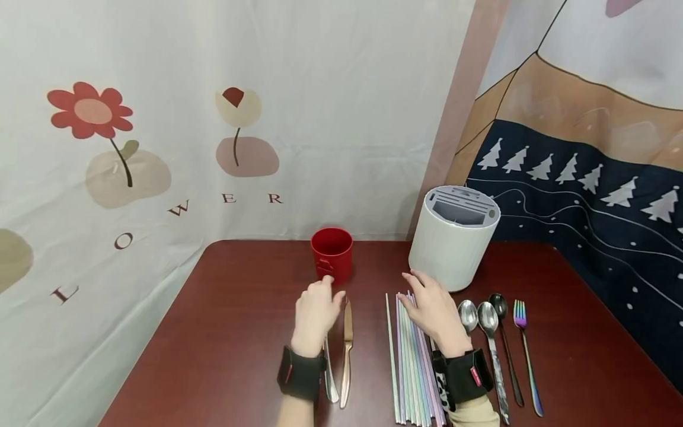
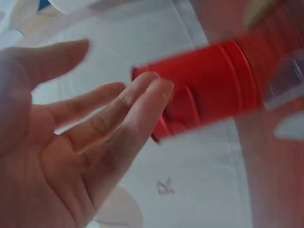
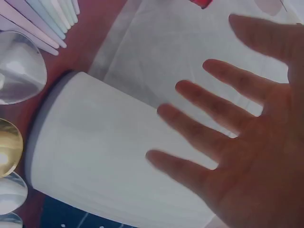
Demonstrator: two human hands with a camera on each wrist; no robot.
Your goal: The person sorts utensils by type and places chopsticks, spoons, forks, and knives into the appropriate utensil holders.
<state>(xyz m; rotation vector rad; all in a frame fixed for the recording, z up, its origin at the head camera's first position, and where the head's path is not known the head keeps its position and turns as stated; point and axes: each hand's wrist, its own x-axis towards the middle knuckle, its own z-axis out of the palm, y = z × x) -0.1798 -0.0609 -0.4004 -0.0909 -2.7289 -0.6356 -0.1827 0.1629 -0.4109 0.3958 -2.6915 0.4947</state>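
A red cup (image 1: 332,252) stands near the back edge of the table, mouth up. My left hand (image 1: 315,311) is in front of it with fingers extended. In the left wrist view, its fingertips overlap the side of the cup (image 2: 209,85); I cannot tell whether they touch. A white cylindrical cutlery holder (image 1: 450,249) with slots in its top is at the back right. My right hand (image 1: 434,311) is over the table before this holder (image 3: 104,147), fingers spread and holding nothing. Below that hand lies a row of pastel chopsticks (image 1: 411,362), partly hidden by it.
A table knife (image 1: 347,338) lies beside the left hand, next to another metal utensil (image 1: 330,379) partly hidden by the arm. Right of the right wrist are several spoons (image 1: 488,320) and a rainbow-coloured fork (image 1: 520,317). A printed curtain (image 1: 347,118) hangs behind the table.
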